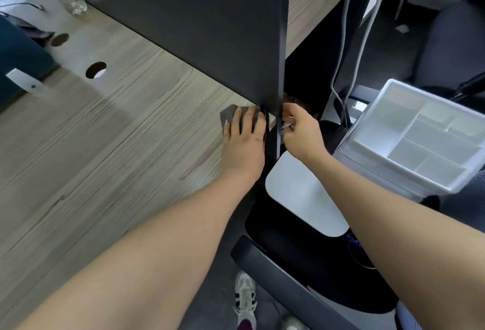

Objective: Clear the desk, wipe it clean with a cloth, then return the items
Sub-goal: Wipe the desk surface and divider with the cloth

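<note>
Both forearms fill the near part of the view, L one crossing over the desk [99, 146], R one off its right edge, above a chair [296, 269] that carries a white pad [301, 193]. Below, by the chair, my shoe [245, 298] on the floor.

L hand [242, 143] lies flat on the cloth [231, 117], fingers straight and spread, pressing it onto the wood w/ palm down. Cloth is grey, mostly hidden under the hand; can't tell its long axis. It sits at the desk's right edge, right up against the foot of the dark divider [210, 27]. My fingers point away from me toward that panel.

R hand [301, 132] is just past the divider's edge, off the desk, fingers curled, pinching sth small and pale; can't tell what it is.

Right of that, a white organiser tray [393, 93] w/ several compartments, tilted, sits off the desk. Grey cables [343, 41] hang behind it.

Further back on the desk: two round cable holes [95, 69], then a clear bottle [76, 5] at the far left.
</note>
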Demonstrator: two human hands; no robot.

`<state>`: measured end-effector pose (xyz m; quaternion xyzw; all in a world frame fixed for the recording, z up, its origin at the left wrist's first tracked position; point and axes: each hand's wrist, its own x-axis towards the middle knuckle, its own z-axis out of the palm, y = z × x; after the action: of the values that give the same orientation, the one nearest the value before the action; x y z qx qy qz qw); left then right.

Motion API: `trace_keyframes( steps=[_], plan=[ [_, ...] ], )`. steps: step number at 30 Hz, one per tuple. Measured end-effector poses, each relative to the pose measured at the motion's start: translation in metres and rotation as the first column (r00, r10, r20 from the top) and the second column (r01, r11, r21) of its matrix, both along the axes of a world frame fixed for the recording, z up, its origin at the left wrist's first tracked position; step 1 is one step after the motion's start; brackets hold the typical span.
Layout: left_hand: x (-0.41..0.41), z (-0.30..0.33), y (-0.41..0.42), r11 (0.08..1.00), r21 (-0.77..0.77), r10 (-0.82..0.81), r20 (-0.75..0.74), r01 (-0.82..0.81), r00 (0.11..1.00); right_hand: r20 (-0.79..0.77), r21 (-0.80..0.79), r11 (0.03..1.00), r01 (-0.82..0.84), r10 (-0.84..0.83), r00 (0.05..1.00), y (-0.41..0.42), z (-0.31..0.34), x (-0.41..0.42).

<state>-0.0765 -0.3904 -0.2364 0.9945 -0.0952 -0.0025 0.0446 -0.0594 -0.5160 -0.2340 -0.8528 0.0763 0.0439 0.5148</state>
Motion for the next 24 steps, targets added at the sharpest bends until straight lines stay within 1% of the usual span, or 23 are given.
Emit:
trace_keyframes(
  steps=[3,6,9,11,13,19,22,24],
  plan=[
    [-0.001,-0.002,0.001,0.998,0.030,-0.065,0.026,0.064,0.998,-0.018,0.035,0.999,0.022,-0.021,1.000,0.003,0.000,-0.001],
    [-0.003,0.004,0.006,0.986,0.030,-0.162,0.010,0.162,0.987,-0.032,0.058,0.998,0.017,-0.015,0.999,0.004,0.005,-0.003],
    [-0.011,0.008,0.017,0.938,0.103,-0.326,-0.050,0.330,0.944,-0.041,0.058,0.998,0.003,-0.001,0.999,0.006,0.009,-0.006],
    [-0.014,0.012,0.022,0.910,0.136,-0.386,-0.063,0.391,0.920,-0.054,0.057,0.998,0.014,-0.011,0.998,0.006,0.012,-0.008],
    [-0.010,0.015,0.021,0.919,0.113,-0.371,-0.067,0.377,0.926,-0.067,0.057,0.998,0.027,-0.023,0.998,0.007,0.015,-0.009],
    [-0.006,0.016,0.013,0.895,0.183,-0.396,-0.092,0.406,0.914,-0.148,0.049,0.991,0.127,-0.119,0.982,0.004,0.017,-0.014],
    [-0.012,0.021,0.023,0.887,0.183,-0.407,-0.128,0.425,0.904,-0.162,0.014,0.994,0.105,-0.101,0.982,0.006,0.022,-0.017],
    [-0.020,0.020,0.034,0.893,0.151,-0.408,-0.127,0.424,0.904,-0.164,-0.011,0.996,0.094,-0.095,0.982,0.010,0.025,-0.019]
  ],
)
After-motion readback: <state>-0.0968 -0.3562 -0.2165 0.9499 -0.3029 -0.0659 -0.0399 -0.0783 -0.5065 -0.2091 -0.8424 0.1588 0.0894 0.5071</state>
